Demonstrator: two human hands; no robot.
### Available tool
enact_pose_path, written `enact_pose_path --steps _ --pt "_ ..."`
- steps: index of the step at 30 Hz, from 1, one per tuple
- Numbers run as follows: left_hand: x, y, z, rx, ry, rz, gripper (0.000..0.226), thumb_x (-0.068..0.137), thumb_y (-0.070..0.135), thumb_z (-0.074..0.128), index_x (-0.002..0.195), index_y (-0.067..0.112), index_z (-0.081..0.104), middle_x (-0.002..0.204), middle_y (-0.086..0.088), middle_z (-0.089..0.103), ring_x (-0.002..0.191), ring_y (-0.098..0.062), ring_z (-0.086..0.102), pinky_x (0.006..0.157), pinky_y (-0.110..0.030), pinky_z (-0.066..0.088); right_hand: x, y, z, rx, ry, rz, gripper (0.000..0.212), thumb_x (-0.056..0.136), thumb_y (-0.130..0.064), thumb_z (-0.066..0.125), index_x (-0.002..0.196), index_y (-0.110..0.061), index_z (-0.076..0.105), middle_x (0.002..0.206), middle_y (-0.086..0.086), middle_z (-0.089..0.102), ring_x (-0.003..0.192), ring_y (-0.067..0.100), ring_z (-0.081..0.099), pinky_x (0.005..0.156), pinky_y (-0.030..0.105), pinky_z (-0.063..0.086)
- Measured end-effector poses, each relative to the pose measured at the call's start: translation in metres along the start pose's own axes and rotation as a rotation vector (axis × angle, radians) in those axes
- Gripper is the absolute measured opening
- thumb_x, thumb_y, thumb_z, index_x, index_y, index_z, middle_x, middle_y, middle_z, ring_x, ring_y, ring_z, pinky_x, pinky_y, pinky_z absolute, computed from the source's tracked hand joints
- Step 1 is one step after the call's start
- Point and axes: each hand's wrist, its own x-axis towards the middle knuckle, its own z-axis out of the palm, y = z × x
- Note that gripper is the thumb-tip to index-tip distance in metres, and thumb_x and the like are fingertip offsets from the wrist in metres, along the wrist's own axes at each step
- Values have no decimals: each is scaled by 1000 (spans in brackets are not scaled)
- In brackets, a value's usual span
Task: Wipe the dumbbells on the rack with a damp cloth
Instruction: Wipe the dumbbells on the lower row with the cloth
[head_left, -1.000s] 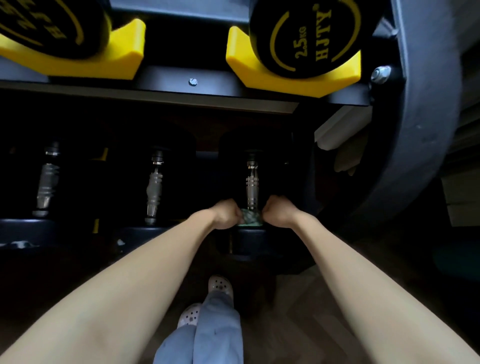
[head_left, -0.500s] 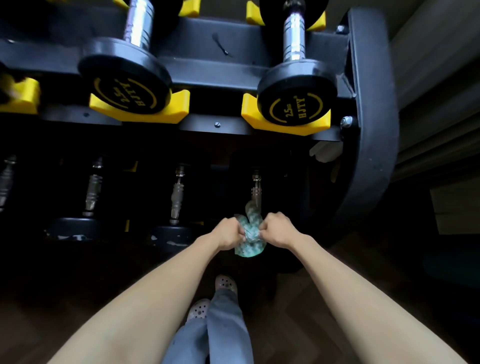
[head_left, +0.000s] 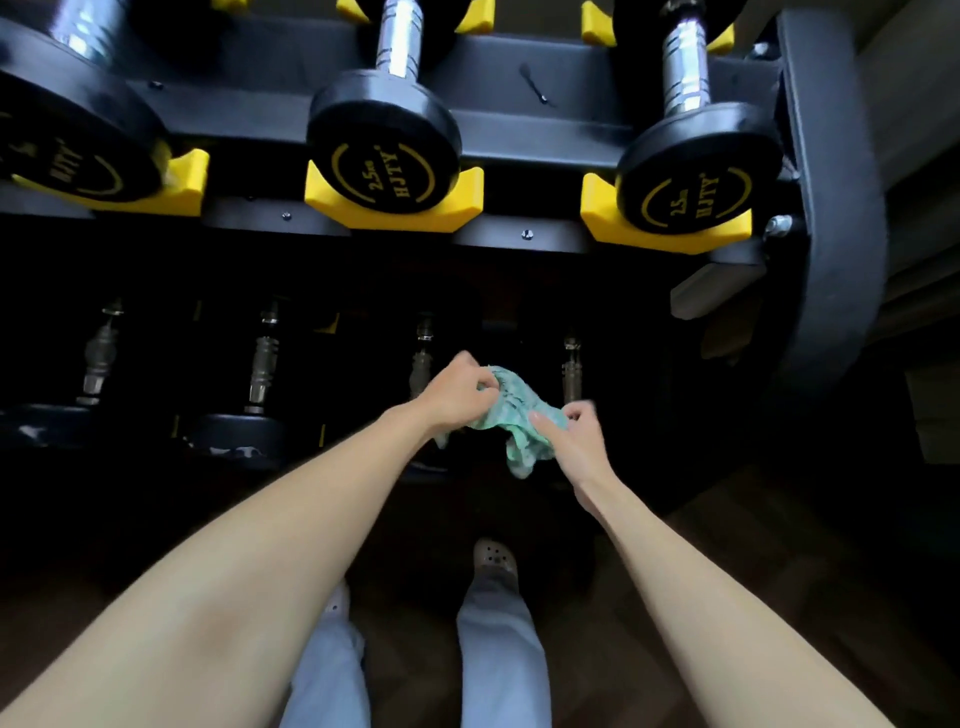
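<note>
A crumpled green cloth (head_left: 511, 410) hangs between both hands, in front of the rack's dark lower shelf. My left hand (head_left: 457, 395) grips its upper left part. My right hand (head_left: 576, 436) pinches its lower right edge. The cloth is off the dumbbells. Behind it stand lower-shelf dumbbells with chrome handles (head_left: 570, 369) (head_left: 422, 358). On the upper shelf, black 2.5 kg dumbbells (head_left: 384, 137) (head_left: 696, 166) rest in yellow cradles (head_left: 457, 208).
The black rack's curved side post (head_left: 836, 218) rises at the right. More lower-shelf dumbbells (head_left: 262, 364) (head_left: 98, 358) stand at the left. My legs and light clogs (head_left: 496, 558) are on the dark wooden floor below.
Both hands lifted the cloth off the rightmost lower dumbbell's handle and drew apart, spreading it. The view pulled back from the rack and shifted left.
</note>
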Motion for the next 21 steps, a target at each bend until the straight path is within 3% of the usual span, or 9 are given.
enact_pose_path --steps 3,5,7,9,11,13,15,18,21 --pt "5 -9 -1 263 -34 140 32 97 10 36 116 5 61 126 -9 37 111 -28 46 93 -33 40 -6 14 18 -328 118 -98 56 89 -17 60 138 -20 33 102 2 59 101 25 58 90 40 45" --pt "8 -15 4 415 -60 271 32 96 8 37 119 5 59 131 -10 37 114 -27 45 91 -31 38 -11 26 34 -671 170 -168 54 94 -16 52 144 -20 33 118 7 52 107 28 54 88 34 42" --pt "16 -21 13 542 -130 347 33 95 7 39 123 4 56 141 -9 32 122 -27 42 94 -30 37 -15 41 52 -776 188 -131 42 94 -13 47 136 -17 45 121 9 46 102 31 55 81 33 42" --pt "27 -29 23 624 -225 357 37 95 7 39 129 2 52 148 -9 29 131 -28 38 103 -31 34 -16 57 71 -695 201 -50 34 93 -12 46 125 -16 53 116 11 53 99 34 57 79 35 44" --pt "37 -39 29 667 -320 334 36 93 3 40 126 -1 54 142 -13 39 130 -30 41 104 -32 37 -11 70 89 -547 217 23 31 92 -10 43 119 -16 58 107 14 63 99 35 60 79 34 46" --pt "45 -51 35 666 -367 299 34 90 -3 40 117 -4 59 129 -18 53 119 -32 51 97 -34 43 1 82 101 -367 238 100 37 92 -6 41 123 -17 59 107 15 65 102 34 60 82 33 48" --pt "50 -62 34 656 -400 236 33 89 -5 37 111 -5 61 118 -19 59 109 -33 56 85 -31 45 13 91 115 -215 260 184 48 93 -3 41 137 -21 49 118 16 62 108 33 58 89 33 47" --pt "58 -71 27 611 -412 195 24 94 5 38 99 -1 60 103 -16 59 94 -29 58 70 -28 40 22 94 131 4 150 274 58 95 2 35 145 -28 35 134 14 51 119 30 51 101 31 39" --pt "58 -74 20 553 -382 212 23 95 15 46 93 0 63 95 -14 61 87 -28 59 67 -30 42 21 91 133 78 111 284 59 93 8 30 140 -24 45 134 10 53 118 26 52 91 21 38"
